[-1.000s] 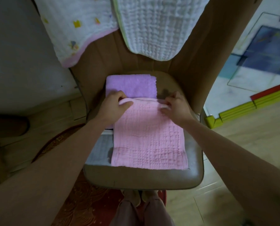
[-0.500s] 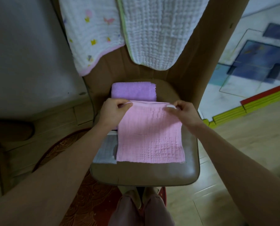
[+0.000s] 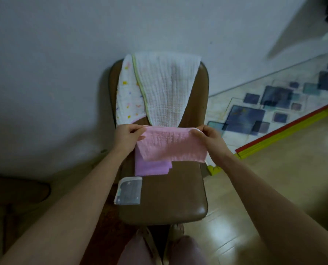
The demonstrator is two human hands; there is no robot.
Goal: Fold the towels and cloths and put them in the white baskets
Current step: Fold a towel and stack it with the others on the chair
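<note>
A folded pink cloth (image 3: 171, 145) hangs in the air over the back of a brown chair seat (image 3: 169, 199). My left hand (image 3: 127, 137) pinches its upper left corner and my right hand (image 3: 210, 137) pinches its upper right corner. Beneath it a folded purple towel (image 3: 151, 167) lies on the seat. Nearer the seat's front left edge lies a small folded grey cloth (image 3: 129, 191). Over the chair back hang a white waffle towel (image 3: 166, 88) and a white cloth with coloured prints (image 3: 127, 96). No white basket is in view.
The chair stands against a pale wall (image 3: 64, 54). To the right lie a play mat with blue squares (image 3: 270, 104) and its red and yellow border (image 3: 285, 131) on wooden flooring. A dark red rug (image 3: 104, 226) lies under the chair's left side. My legs and slippers show at the bottom.
Both hands have lifted the pink cloth off the seat and raised it toward the chair back. The grey cloth that it partly covered is now uncovered. The camera has tilted up.
</note>
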